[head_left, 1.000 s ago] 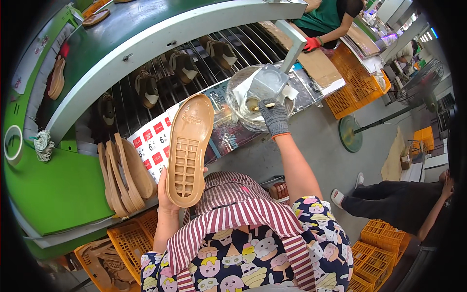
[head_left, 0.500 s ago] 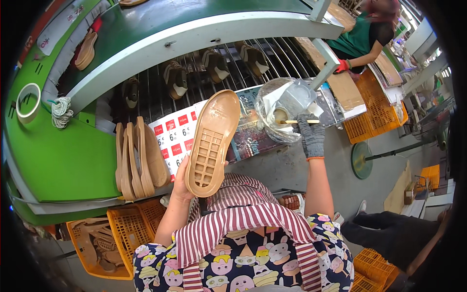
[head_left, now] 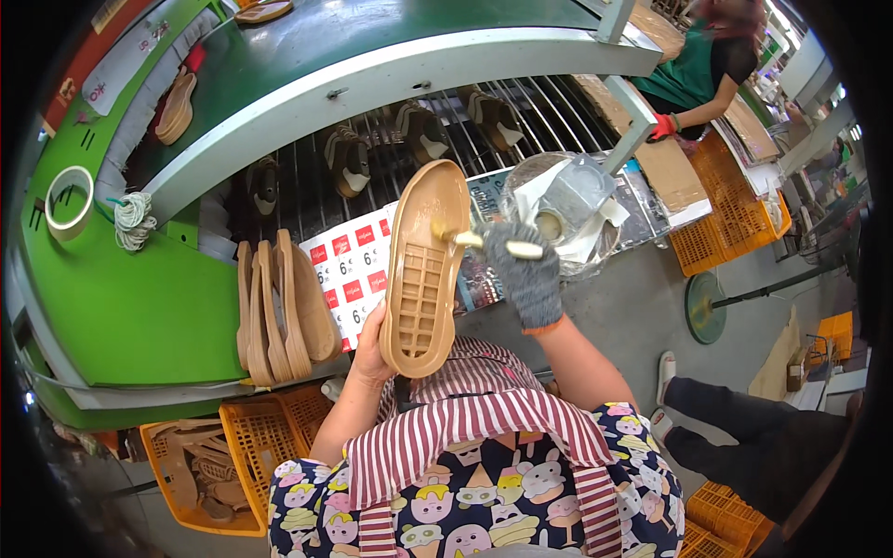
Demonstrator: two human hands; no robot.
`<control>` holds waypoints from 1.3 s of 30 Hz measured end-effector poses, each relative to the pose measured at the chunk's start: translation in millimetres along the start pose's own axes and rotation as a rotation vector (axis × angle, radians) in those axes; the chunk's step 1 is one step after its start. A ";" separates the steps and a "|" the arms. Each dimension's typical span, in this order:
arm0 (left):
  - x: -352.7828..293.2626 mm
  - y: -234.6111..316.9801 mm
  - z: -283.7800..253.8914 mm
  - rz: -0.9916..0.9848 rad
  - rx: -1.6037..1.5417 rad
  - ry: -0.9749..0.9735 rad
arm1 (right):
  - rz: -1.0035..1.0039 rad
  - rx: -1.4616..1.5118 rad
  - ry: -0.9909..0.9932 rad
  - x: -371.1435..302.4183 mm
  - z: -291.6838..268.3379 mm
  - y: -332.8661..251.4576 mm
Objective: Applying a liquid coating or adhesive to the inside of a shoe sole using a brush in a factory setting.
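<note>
A tan shoe sole (head_left: 423, 279) is held up in front of me, its hollow inner face with a grid of square pockets turned toward me. My left hand (head_left: 372, 344) grips its lower left edge, the fingers partly hidden behind it. In a grey knitted glove, my right hand (head_left: 524, 270) is closed around the pale handle of a brush (head_left: 468, 239). The bristles touch the sole's inner surface just above the grid. Beyond the glove is a plastic-wrapped bowl (head_left: 551, 223) with pale liquid inside.
Several tan soles (head_left: 279, 312) stand on edge at the left, beside a printed sheet (head_left: 349, 270). Behind, shoes (head_left: 346, 163) sit on a roller rack under a metal frame (head_left: 391, 65). Orange crates (head_left: 251, 456) stand below left. A co-worker (head_left: 693, 84) is at the far right.
My right hand has moved left from the bowl, bringing the brush onto the sole. My left hand still holds the sole, which appears slightly farther right in view.
</note>
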State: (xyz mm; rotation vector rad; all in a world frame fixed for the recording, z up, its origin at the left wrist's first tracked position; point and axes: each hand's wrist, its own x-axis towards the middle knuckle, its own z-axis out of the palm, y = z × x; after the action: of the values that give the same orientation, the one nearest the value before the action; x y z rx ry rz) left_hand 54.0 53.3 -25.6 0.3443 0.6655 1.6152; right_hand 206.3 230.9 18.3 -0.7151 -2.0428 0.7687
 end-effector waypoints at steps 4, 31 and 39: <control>3.8 3.2 -9.4 0.067 -0.101 0.048 | 0.151 0.462 -0.129 -36.9 -3.2 -54.7; -8.6 -2.2 36.3 -0.121 -0.169 0.014 | 0.131 0.442 0.103 19.8 1.3 0.4; -8.9 -5.4 13.8 -0.053 -0.105 0.019 | -0.111 0.403 -0.080 -9.6 4.2 -37.2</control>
State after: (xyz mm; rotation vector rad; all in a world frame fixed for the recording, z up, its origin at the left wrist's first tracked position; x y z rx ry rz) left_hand 67.7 47.9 -16.6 0.2328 0.5973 1.5977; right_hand 199.8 198.7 38.7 -0.3444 -1.8950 1.1146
